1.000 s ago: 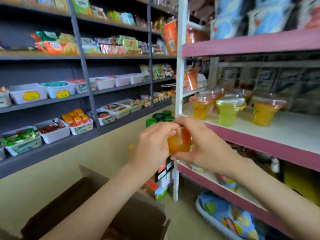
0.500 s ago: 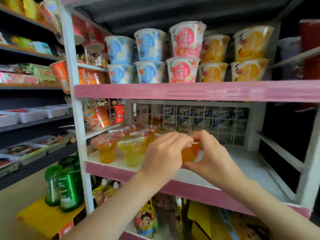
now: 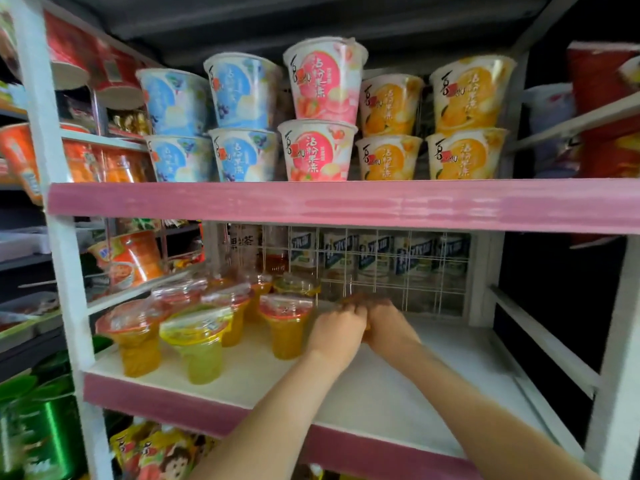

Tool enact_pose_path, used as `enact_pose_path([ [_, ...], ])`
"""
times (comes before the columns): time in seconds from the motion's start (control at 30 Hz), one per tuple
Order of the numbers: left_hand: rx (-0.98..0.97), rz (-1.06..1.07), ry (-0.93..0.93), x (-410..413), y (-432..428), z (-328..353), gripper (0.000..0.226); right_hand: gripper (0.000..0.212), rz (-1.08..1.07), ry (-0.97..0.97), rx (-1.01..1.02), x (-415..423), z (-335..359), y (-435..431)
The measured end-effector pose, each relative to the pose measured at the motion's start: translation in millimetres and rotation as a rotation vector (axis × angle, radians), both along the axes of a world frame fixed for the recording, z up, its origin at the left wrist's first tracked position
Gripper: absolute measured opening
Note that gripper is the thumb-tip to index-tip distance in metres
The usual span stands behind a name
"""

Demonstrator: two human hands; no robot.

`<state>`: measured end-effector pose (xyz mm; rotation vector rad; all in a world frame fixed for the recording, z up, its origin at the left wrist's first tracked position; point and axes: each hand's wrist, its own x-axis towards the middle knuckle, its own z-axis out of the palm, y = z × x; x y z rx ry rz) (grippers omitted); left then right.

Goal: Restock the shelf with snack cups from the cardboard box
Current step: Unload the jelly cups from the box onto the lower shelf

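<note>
Fingers (image 3: 351, 311) of left hand (image 3: 336, 336) and right hand (image 3: 389, 329) wrap the snack cup (image 3: 362, 300).

Left hand (image 3: 337, 329) and right hand (image 3: 388, 329): bare. Both forearms bare along their whole visible length across the shelf (image 3: 173, 403).

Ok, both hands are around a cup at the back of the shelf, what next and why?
Probably set the cup down and let go: the left hand and right hand hold it low over bare shelf, just right of the red-lidded cup.
</note>
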<state>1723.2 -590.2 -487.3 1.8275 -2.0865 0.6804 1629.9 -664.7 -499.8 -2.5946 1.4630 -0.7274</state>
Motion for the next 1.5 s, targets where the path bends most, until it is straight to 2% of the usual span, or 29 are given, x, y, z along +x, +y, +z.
enact_pose_path([
  [0.17,0.090,0.025,0.066,6,-27,-7,0.033,0.030,-0.025,-0.027,0.018,9,-17,-45],
  [0.33,0.141,0.031,0.205,10,-41,-3,0.033,0.041,-0.113,-0.038,0.030,17,-16,-51],
  [0.43,0.160,0.036,0.260,11,-38,-2,0.039,0.052,-0.071,-0.033,0.025,15,-15,-47],
  [0.53,0.117,0.079,0.191,6,-19,5,0.047,0.064,-0.024,0.054,-0.064,6,-11,-34],
  [0.6,0.046,0.072,0.141,-1,6,11,0.044,0.060,-0.026,0.064,-0.111,4,-2,-17],
  [0.7,0.003,0.018,0.198,-11,54,12,0.041,0.045,-0.008,-0.021,-0.209,-1,14,25],
  [0.87,-0.224,-0.189,0.313,7,125,-4,0.047,0.053,0.032,-0.212,-0.370,-3,8,117],
  [0.97,-0.262,-0.203,0.333,34,174,-16,0.025,0.050,0.117,-0.298,-0.435,15,-7,169],
  [1.2,-0.489,0.097,0.381,151,316,-106,0.028,0.036,0.625,-0.406,-0.451,148,-68,281],
  [1.33,-0.550,0.343,0.354,217,398,-161,0.024,0.037,0.891,-0.424,-0.268,249,-96,355],
  [1.43,-0.408,0.534,0.429,254,451,-203,0.022,0.041,0.966,-0.397,-0.028,315,-116,411],
  [1.5,-0.273,0.646,0.490,268,476,-223,0.017,0.042,1.032,-0.337,0.027,347,-131,444],
])
